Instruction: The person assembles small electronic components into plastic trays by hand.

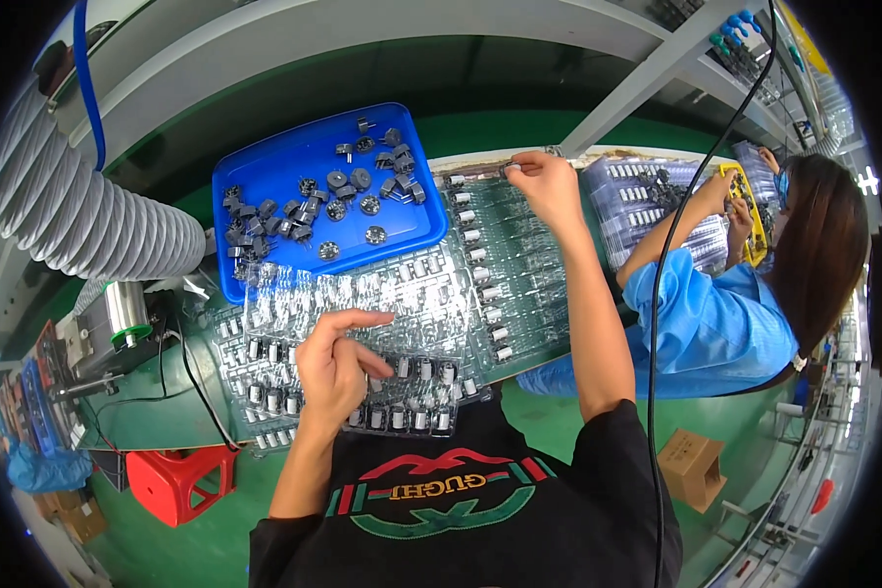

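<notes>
My left hand (335, 370) hovers over the stacked clear blister trays (416, 338), index finger stretched out and the other fingers loosely bent. Nothing shows between its fingers. The trays carry rows of small white-and-dark cylindrical parts (398, 419). Farther right, my right hand (549, 191) reaches to the far end of another clear tray (524, 265), thumb and fingertips pinched on a small dark part (509, 170). A column of white-and-dark cylinders fills this tray's left side. Behind my left hand sits a blue bin (294, 167) with many loose dark round components (336, 208).
A co-worker in blue (701, 304) works at the right beside more clear trays (647, 201) and a yellow tray (754, 220). A black cable (660, 323) hangs down in front. A ribbed grey duct (98, 201) is at left; a red stool (174, 482) stands below the bench.
</notes>
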Motion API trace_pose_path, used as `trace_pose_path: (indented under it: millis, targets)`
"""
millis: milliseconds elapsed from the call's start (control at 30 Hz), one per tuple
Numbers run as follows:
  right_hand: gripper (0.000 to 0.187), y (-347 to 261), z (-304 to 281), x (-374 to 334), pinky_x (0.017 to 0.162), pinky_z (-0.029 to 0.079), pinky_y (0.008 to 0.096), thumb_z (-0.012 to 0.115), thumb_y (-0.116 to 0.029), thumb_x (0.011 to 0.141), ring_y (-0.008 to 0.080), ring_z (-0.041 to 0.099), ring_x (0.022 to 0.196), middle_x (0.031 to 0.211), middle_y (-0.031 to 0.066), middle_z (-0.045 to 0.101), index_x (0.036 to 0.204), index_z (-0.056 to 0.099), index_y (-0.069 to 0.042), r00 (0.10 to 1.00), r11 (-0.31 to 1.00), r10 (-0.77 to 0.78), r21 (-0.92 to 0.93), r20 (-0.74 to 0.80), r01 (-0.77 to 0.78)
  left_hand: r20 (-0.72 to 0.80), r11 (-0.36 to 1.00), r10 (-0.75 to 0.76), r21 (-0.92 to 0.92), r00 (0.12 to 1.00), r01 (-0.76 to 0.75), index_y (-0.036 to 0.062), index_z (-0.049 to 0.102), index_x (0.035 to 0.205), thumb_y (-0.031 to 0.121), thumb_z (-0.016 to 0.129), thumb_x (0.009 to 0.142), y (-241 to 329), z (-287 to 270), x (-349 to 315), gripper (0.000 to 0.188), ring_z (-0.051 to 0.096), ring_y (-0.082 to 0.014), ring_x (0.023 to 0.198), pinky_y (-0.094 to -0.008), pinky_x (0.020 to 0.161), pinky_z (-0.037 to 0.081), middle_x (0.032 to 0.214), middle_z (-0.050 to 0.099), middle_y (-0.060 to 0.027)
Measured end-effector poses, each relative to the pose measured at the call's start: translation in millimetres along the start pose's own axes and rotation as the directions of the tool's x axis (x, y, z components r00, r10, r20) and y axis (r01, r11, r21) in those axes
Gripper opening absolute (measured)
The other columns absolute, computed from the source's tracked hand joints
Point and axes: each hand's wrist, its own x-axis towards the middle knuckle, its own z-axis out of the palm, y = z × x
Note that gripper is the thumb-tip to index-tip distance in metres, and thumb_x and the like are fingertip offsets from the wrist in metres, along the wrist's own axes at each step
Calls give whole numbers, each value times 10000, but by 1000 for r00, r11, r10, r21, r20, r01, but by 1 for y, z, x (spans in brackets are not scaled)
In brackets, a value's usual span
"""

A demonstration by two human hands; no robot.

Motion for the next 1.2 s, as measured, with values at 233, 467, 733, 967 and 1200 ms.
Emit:
trace_pose_path:
  millis: [233,467,733,967,1200]
  targets:
    - [321,-10,11,12,862,552,435,734,-196,811,395,712,910,938,250,729,1047,749,21,985,979,39,-203,167,-4,-168,946,94,321,981,-35,-21,629,1071,-141,346,896,-2,-49,-14,354,609,-97,450,-209,423,419,910,765,-120]
    - [278,4,23,8,871,522,471,738,-209,862,409,669,971,974,232,698,1035,756,9,985,947,-120,-283,123,150,-477,710,153,662,865,239,0,682,974,-104,464,827,-2,-101,-13,283,584,-163,613,-299,576,444,860,735,-99]
    - [238,6,26,-3,843,513,457,743,-150,865,382,652,922,993,185,675,1051,735,-1,969,938,-248,-245,14,243,-382,595,264,787,886,162,6,690,971,-91,517,817,-17,-111,-20,251,592,-226,676,-334,607,462,899,678,-108]
    - [247,18,22,3,796,544,387,796,-116,819,289,677,864,976,135,683,1028,741,2,988,987,-153,-50,9,153,-395,625,249,763,884,165,16,692,971,-91,524,821,-16,-109,-20,249,602,-248,711,-348,643,473,896,659,-112]
    - [252,37,7,15,767,544,320,804,-88,814,197,673,835,954,96,695,1046,745,-9,977,987,-140,95,163,126,-374,613,249,775,894,154,15,697,970,-92,521,843,-19,-109,-21,242,612,-243,725,-338,642,472,912,660,-114]
